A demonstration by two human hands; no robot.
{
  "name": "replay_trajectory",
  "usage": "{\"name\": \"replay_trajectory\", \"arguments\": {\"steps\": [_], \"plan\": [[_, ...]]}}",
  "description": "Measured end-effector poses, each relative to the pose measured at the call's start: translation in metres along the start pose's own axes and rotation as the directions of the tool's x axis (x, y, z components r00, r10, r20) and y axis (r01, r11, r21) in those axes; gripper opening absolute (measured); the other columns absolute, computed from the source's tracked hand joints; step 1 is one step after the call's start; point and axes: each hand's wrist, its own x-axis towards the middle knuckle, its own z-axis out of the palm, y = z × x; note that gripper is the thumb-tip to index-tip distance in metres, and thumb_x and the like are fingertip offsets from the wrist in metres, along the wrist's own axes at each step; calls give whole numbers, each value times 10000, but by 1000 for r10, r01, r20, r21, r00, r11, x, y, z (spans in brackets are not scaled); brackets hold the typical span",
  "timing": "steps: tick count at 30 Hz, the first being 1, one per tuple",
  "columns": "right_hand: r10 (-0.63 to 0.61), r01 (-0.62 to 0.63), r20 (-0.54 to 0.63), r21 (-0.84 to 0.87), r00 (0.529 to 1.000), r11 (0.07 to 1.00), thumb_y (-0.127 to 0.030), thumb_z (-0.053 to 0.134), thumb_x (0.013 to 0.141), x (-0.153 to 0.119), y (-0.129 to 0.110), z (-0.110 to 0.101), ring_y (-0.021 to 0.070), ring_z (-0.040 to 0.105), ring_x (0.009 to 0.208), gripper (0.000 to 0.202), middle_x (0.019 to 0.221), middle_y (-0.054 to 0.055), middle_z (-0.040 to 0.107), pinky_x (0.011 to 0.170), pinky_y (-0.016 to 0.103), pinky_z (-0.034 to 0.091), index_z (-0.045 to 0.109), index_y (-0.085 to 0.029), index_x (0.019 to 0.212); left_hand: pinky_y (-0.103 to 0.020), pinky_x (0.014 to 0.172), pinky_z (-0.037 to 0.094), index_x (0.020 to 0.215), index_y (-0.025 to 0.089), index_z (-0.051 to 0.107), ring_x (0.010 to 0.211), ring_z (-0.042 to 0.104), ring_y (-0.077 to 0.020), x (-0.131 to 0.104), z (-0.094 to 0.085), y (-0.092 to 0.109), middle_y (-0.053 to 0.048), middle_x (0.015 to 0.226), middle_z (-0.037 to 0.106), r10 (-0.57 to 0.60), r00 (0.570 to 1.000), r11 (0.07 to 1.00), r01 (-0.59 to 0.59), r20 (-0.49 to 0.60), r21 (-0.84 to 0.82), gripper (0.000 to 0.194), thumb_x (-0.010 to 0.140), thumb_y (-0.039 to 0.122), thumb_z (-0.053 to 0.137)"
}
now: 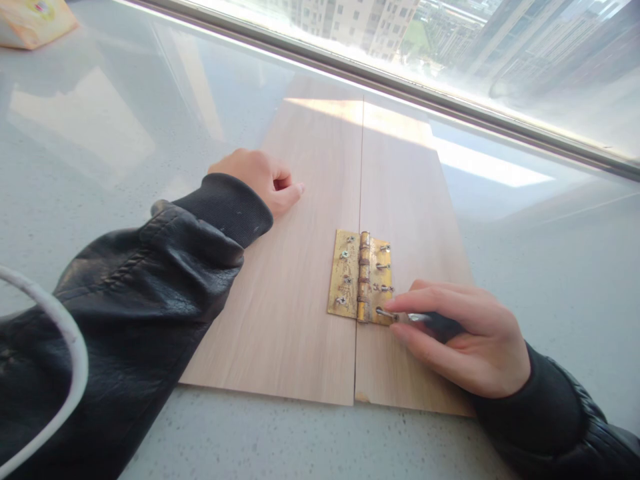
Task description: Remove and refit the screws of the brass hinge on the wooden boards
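Note:
Two pale wooden boards, the left board (280, 320) and the right board (415, 193), lie side by side with a narrow seam between them. A worn brass hinge (364, 277) straddles the seam, with several screws standing in its leaves. My left hand (257, 177) rests on the left board, fingers curled closed, nothing visible in them. At the hinge's lower right corner, my right hand (460, 333) grips a screwdriver (437, 325) with a dark handle and shiny shank. Thumb and index finger close around its tip beside a tilted screw (385, 313). The fingers partly hide the tip.
Both boards lie on a speckled light countertop (270, 440). A window frame (450, 120) runs along the far side. A white cable (75, 353) curves in at the left, and a yellowish package (35, 23) sits at the upper left.

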Motion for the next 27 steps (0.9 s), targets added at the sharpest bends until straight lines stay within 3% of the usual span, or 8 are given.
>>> {"name": "replay_trajectory", "arguments": {"steps": [12,27], "plan": [[13,-14,-35,-29,999,999,-136,670,879,1,3,2,78,642,598,70,735,-1,713,544,191,495,689,-192,915,-374,717,403,924,201,773,841,621,-261,4,2,-2,-84,869,722,-40,999,999,40,-7,16,492,838,565,454],[23,-24,-31,-37,999,999,-172,693,861,0,1,2,65,587,533,62,680,-14,671,488,185,456,681,-188,920,-348,728,406,892,217,755,812,578,-229,4,4,-4,-57,817,719,-40,999,999,40,-16,8,472,841,579,456]]}}
